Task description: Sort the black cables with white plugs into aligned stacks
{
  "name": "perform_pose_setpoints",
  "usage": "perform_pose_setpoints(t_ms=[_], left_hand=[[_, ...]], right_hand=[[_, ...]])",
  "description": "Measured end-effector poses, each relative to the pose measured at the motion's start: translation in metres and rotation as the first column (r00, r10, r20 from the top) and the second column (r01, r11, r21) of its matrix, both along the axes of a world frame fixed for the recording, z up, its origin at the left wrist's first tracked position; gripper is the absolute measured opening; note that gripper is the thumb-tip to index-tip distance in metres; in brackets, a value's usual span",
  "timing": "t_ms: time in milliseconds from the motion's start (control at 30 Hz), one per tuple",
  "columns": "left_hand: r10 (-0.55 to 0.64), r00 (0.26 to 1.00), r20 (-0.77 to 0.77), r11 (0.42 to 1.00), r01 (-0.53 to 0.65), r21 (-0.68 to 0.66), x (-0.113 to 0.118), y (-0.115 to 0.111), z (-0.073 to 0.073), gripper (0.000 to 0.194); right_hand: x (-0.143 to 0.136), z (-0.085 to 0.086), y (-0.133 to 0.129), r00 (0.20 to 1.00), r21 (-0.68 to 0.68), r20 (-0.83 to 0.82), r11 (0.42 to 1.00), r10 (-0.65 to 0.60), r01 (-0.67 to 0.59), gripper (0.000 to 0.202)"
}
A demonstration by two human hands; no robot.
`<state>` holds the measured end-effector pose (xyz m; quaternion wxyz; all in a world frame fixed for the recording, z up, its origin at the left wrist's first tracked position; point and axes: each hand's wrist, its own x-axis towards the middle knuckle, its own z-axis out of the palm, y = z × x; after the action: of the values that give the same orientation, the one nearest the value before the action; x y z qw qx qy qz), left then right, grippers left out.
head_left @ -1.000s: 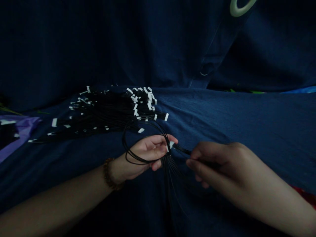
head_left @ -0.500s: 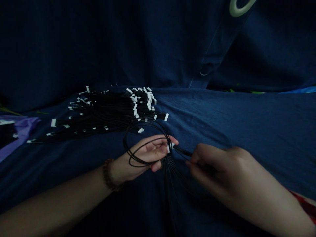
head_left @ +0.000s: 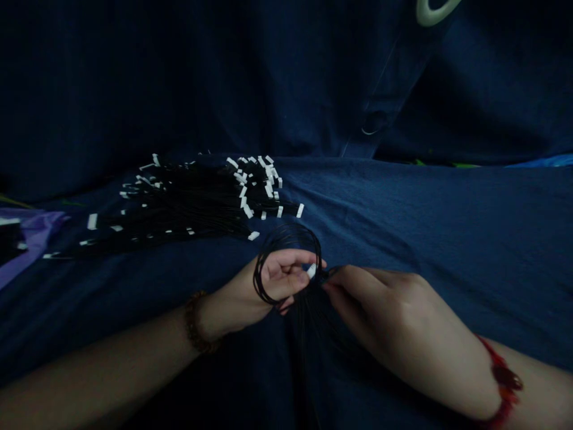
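Compared with half a second ago, I see the right hand (head_left: 394, 322) turned and brought in closer, so the stretch of black strands (head_left: 330, 272) between the two hands is now very short. The loop of black cable (head_left: 258, 276) is rounder and sits further right, over the fingers of the left hand (head_left: 277, 280). The red bracelet (head_left: 505, 382) on the right wrist, barely in frame before, now shows clearly. The pile of black cables (head_left: 192, 203) with its white ends lies much as it did.

The light is poor: I lose the cable tails hanging below the hands in the dark, and the right fingertips hide part of what they grip. The purple bag (head_left: 42, 236) is cut off at my left edge, the pale ring (head_left: 427, 19) at the top.

The left thumb and fingers pinch the loop at its right side, with a white connector (head_left: 311, 271) poking up at the thumb tip. Just right of it, the right thumb and forefinger press together on the strands. Both hands are held in front of the pile, above the blue cloth (head_left: 425, 221).
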<state>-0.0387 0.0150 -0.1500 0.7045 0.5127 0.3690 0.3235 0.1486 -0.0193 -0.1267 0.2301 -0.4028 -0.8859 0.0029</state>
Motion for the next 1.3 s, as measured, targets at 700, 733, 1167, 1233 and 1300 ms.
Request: perform_pose_setpoints(t_ms=[700, 733, 1167, 1233, 1300], left_hand=[[0.086, 0.996, 0.006, 0.995, -0.085, -0.051, -0.002, 0.002, -0.009, 0.029], [0.086, 0.996, 0.007, 0.994, -0.086, -0.065, -0.002, 0.002, -0.008, 0.030], [0.105, 0.994, -0.001, 0.993, -0.105, -0.053, 0.000, 0.000, -0.001, 0.034], [0.134, 0.991, 0.026, 0.988, -0.131, -0.087, 0.000, 0.001, 0.000, 0.031], [0.147, 0.989, 0.035, 0.984, -0.142, -0.108, 0.000, 0.002, 0.000, 0.030]], right_hand=[[-0.011, 0.002, -0.015, 0.950, 0.124, 0.178, 0.952, 0.255, -0.279, 0.019], [-0.011, 0.000, -0.013, 0.942, 0.153, 0.193, 0.940, 0.273, -0.304, 0.020], [-0.001, 0.001, 0.008, 0.751, -0.107, 0.058, 0.752, 0.658, -0.650, 0.022], [-0.001, 0.004, -0.005, 0.675, -0.230, -0.028, 0.653, 0.737, -0.722, 0.025], [-0.002, 0.007, -0.023, 0.642, -0.296, -0.121, 0.590, 0.757, -0.751, 0.029]])
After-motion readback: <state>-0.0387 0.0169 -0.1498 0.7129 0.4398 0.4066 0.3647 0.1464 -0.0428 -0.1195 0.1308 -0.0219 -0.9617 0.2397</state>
